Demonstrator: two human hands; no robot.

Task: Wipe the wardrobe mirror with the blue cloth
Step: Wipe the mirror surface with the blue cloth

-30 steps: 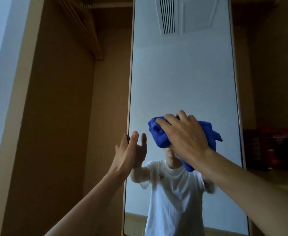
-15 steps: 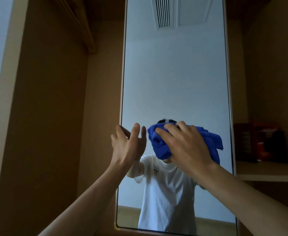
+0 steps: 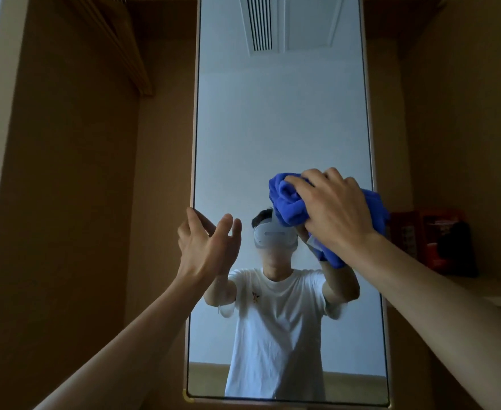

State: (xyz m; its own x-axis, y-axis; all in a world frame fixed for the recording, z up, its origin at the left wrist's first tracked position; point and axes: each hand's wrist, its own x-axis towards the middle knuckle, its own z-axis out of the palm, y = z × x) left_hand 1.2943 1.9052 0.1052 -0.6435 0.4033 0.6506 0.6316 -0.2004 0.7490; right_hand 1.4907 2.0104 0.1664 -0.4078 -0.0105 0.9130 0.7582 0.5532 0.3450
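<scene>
The wiping looks to be under way, not finished. The right hand (image 3: 338, 216) grasps the bunched blue cloth (image 3: 287, 202) and presses it to the wardrobe mirror (image 3: 273, 128) at centre right of the frame, near the glass's right edge. The left hand (image 3: 205, 247) is released, fingers spread, touching the mirror's left edge (apparently steadying it). Which stretches are already clean cannot be told. Counted: one mirror, one cloth, two hands.
</scene>
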